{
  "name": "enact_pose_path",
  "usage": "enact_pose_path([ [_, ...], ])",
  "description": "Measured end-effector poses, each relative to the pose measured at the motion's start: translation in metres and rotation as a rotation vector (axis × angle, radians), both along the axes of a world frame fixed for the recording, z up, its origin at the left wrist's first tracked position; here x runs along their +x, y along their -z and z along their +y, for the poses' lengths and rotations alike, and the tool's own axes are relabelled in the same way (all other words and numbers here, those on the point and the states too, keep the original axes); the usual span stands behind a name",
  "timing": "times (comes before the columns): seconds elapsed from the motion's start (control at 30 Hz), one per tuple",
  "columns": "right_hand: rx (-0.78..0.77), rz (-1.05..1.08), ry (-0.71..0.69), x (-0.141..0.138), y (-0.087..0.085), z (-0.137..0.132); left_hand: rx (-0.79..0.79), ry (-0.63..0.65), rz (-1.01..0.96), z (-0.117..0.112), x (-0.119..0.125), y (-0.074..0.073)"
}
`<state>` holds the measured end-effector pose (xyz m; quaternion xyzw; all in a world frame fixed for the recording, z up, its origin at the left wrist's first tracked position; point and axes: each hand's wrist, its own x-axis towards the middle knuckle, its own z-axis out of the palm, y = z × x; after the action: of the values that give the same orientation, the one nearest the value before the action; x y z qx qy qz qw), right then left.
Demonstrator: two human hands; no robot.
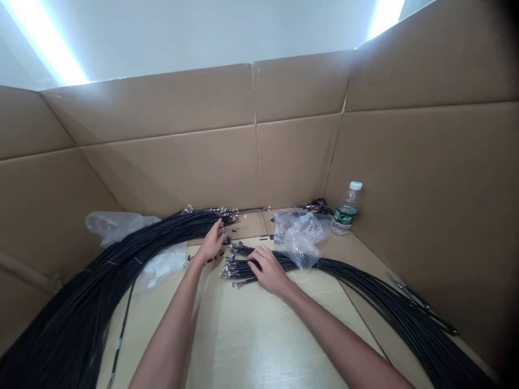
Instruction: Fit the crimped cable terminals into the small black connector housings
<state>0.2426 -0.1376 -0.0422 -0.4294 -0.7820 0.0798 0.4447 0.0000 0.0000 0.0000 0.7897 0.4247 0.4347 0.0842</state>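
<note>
A thick bundle of thin black cables (381, 292) is laid across the right of the surface, its multicoloured ends with small pale connectors (231, 267) pointed toward the middle. Over the cables, just behind these ends, the right hand (267, 267) is placed with fingers curled; whether they are gripped cannot be told. The left hand (213, 242) is held with fingers extended and slightly bent at the tip of a larger bundle of black cables (101, 292), swept down the left side; whether anything is pinched there cannot be told. Between the bundles, short black tube-like pieces (234, 231) are scattered.

Beyond the right hand, a crumpled clear plastic bag (302, 237) is draped against the cables, and a clear bottle with white cap and green label (344, 213) is stood upright in the corner. All is supported by a pale yellow, glossy tabletop (243, 335), bordered by brown cardboard. The surface is enclosed by tall, creased brown cardboard walls (174, 173), above which a whitish ceiling (203, 32) is lit by bright strip lights (48, 43).
</note>
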Motion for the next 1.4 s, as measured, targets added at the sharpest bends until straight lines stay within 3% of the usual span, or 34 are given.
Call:
enact_pose_path([
  [0.13, -0.018, 0.056, -0.007, 0.0, -0.002, -0.001, -0.059, -0.015, 0.077, -0.014, -0.015, 0.004],
  [0.37, -0.008, 0.271, 0.021, -0.006, -0.002, -0.004, -0.105, -0.348, 0.156, -0.091, -0.044, 0.013],
  [0.53, -0.073, 0.317, 0.011, -0.011, -0.002, -0.003, -0.152, -0.589, 0.195, -0.12, -0.056, 0.008],
  [0.7, -0.137, 0.269, -0.037, -0.011, -0.003, -0.001, -0.162, -0.742, 0.216, -0.126, -0.063, 0.0],
  [0.97, -0.228, 0.271, -0.029, -0.009, 0.001, 0.004, -0.146, -0.873, 0.202, -0.141, -0.072, 0.012],
  [1.1, -0.267, 0.264, -0.041, -0.008, 0.0, 0.005, -0.029, -0.87, 0.216, -0.148, -0.081, 0.018],
  [1.4, -0.299, 0.36, -0.048, -0.005, -0.001, 0.006, 0.0, -0.767, 0.278, -0.136, -0.075, 0.033],
])
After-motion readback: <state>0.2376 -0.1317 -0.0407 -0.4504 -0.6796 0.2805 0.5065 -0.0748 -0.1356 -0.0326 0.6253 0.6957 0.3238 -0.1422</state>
